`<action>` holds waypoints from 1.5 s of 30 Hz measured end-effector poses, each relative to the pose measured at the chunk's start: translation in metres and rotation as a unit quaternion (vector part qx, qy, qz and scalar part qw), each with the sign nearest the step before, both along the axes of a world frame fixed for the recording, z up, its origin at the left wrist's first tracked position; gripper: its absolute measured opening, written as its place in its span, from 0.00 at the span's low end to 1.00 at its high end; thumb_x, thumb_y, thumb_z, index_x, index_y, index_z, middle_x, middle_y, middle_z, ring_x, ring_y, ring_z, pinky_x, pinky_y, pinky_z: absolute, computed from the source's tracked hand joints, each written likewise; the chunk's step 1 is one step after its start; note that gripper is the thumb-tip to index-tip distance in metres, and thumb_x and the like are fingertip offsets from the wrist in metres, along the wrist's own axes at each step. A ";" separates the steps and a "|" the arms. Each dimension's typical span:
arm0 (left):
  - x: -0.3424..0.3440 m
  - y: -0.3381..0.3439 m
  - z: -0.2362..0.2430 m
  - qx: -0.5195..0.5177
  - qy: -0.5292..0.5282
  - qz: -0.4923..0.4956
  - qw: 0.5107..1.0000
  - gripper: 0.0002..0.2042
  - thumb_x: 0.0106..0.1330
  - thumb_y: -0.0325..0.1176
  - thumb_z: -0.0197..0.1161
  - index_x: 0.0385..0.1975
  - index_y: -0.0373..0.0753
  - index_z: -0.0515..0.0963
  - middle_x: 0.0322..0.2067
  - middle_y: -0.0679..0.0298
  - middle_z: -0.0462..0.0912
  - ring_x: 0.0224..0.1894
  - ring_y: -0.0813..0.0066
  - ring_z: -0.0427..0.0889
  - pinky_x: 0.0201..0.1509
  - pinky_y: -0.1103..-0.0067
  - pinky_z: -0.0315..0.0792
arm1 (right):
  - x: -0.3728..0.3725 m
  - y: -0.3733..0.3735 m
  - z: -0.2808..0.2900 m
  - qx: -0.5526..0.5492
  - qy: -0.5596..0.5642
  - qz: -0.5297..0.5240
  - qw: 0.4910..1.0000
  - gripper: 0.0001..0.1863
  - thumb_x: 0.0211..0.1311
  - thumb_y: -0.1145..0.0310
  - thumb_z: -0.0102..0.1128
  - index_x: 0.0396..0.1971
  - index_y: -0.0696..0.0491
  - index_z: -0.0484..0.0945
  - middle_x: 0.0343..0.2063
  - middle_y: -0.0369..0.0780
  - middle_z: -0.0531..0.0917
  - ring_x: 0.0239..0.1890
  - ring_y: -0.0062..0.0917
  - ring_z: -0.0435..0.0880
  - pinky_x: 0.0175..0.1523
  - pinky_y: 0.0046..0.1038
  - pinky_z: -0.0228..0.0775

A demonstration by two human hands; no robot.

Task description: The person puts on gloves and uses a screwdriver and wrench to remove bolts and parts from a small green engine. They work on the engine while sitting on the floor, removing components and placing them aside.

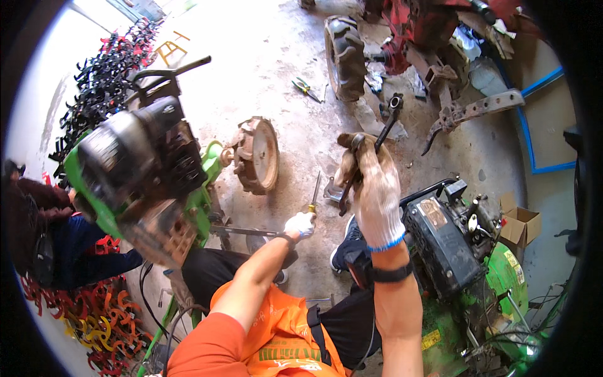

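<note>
My left hand (pixel 300 226), in a white glove, is low in the middle, closed around the handle end of a screwdriver (pixel 313 204) with a yellow grip. The screwdriver's thin shaft points away from me. My right hand (pixel 375 188), in a dirt-stained white glove, is raised higher and nearer the camera. Its fingers are wrapped round a dark metal rod (pixel 388 122) with a ring-like far end. The lower end of that rod sticks out below the fingers. A small grey metal part (pixel 333 190) lies on the floor between the hands.
A green machine with an engine (pixel 154 163) and lugged wheel (pixel 257 154) stands left. Another green machine with a black tank (pixel 443 251) is at my right. Ahead are a red machine (pixel 421 31) and pliers (pixel 306 89). A person (pixel 47 232) stands at far left beside piled blades (pixel 94 94).
</note>
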State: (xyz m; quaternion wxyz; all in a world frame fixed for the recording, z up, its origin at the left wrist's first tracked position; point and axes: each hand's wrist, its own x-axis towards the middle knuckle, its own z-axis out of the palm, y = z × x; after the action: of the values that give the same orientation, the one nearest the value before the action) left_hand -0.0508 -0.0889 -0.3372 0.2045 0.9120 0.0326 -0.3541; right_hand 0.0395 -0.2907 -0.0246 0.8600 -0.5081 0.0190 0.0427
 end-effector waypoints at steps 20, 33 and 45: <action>0.010 -0.034 0.038 -0.195 -0.064 0.207 0.957 0.27 0.64 0.45 0.68 0.59 0.33 0.83 0.55 0.38 0.88 0.59 0.39 0.87 0.67 0.58 0.80 | 0.021 -0.002 -0.007 0.040 0.090 -0.039 0.994 0.21 0.90 0.53 0.53 0.50 0.58 0.82 0.28 0.35 0.83 0.29 0.22 0.81 0.38 0.25 0.76; -0.048 0.043 0.478 -0.247 -0.464 -0.049 0.849 0.25 0.59 0.19 0.78 0.58 0.35 0.80 0.53 0.49 0.88 0.50 0.47 0.90 0.54 0.62 0.84 | 0.076 0.060 -0.014 0.136 -0.111 -0.149 0.973 0.15 0.91 0.58 0.53 0.50 0.54 0.82 0.24 0.32 0.78 0.21 0.16 0.71 0.27 0.23 0.65; 0.058 0.165 0.641 -0.132 -0.652 0.135 0.734 0.34 0.75 0.49 0.74 0.70 0.35 0.70 0.55 0.51 0.87 0.56 0.59 0.88 0.66 0.60 0.82 | 0.121 0.178 0.069 0.119 0.066 0.037 0.990 0.24 0.91 0.53 0.45 0.64 0.58 0.78 0.22 0.25 0.57 0.21 0.12 0.52 0.25 0.22 0.43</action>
State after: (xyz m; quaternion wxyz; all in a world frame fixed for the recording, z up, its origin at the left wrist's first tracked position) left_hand 0.0073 0.0757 0.3041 0.3393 0.8692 -0.0327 0.3583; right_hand 0.1602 -0.1122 0.0446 0.9089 -0.3989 0.0516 0.1098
